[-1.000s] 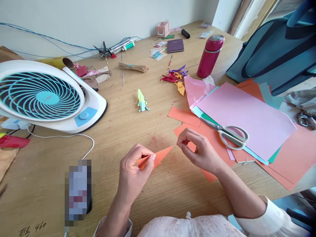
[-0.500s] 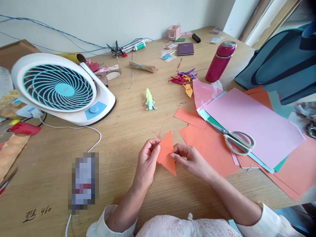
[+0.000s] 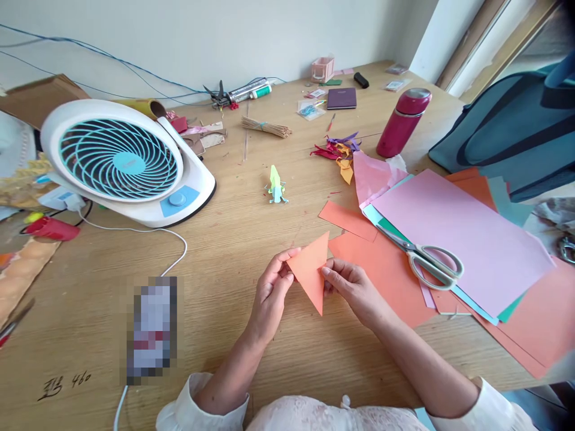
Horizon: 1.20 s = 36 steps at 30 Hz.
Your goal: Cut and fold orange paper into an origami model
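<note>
Head camera: on my feed, both bare hands meet at a folded orange triangle [image 3: 311,272] held above the table [image 3: 224,269].

I see the right hand [image 3: 353,286] pinching the triangle's right edge, thumb on the near face and fingers behind; the left hand [image 3: 271,294] has fingertips at its left corner, though I can't tell from here whether they are clamped on it. One point of the triangle is up, another down toward the person. Just beyond the right hand I have a large orange sheet [image 3: 381,269], with the scissors [image 3: 439,276] resting on the paper pile by a pink sheet [image 3: 467,233]. A small green-and-blue paper figure [image 3: 275,185] stands farther off, near the middle of the table.
</note>
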Each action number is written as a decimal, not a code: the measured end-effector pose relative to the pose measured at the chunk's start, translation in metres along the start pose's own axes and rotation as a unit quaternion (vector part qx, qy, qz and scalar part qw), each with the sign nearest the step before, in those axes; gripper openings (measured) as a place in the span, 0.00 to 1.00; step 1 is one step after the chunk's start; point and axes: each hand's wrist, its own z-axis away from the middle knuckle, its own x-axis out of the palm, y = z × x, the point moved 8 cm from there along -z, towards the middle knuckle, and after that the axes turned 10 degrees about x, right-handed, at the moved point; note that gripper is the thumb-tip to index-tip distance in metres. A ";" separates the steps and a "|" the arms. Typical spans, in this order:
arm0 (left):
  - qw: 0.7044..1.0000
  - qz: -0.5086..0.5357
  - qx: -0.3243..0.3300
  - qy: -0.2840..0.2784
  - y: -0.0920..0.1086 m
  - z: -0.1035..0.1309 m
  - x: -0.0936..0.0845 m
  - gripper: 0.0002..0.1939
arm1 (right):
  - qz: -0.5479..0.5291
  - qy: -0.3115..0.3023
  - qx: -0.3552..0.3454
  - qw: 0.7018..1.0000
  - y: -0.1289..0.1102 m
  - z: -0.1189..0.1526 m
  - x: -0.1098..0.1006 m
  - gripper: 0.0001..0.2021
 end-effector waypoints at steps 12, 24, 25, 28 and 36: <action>0.990 -0.074 0.113 -0.051 0.024 -0.009 0.002 0.09 | -0.185 -0.110 0.103 0.971 0.018 0.000 0.018 0.18; 0.994 -0.098 0.036 0.011 0.021 -0.014 -0.017 0.10 | 0.052 -0.014 -0.010 0.998 0.000 0.000 -0.001 0.21; 0.995 -0.092 0.026 0.015 0.019 -0.014 -0.017 0.11 | 0.039 0.002 -0.026 0.999 -0.002 0.000 -0.005 0.20; 0.997 -0.079 0.002 0.023 0.014 -0.013 -0.017 0.12 | -0.004 0.049 -0.062 0.997 -0.004 0.002 -0.018 0.17; 0.999 -0.047 0.000 0.017 0.007 -0.012 -0.015 0.13 | -0.050 0.080 -0.092 0.991 -0.007 0.005 -0.025 0.18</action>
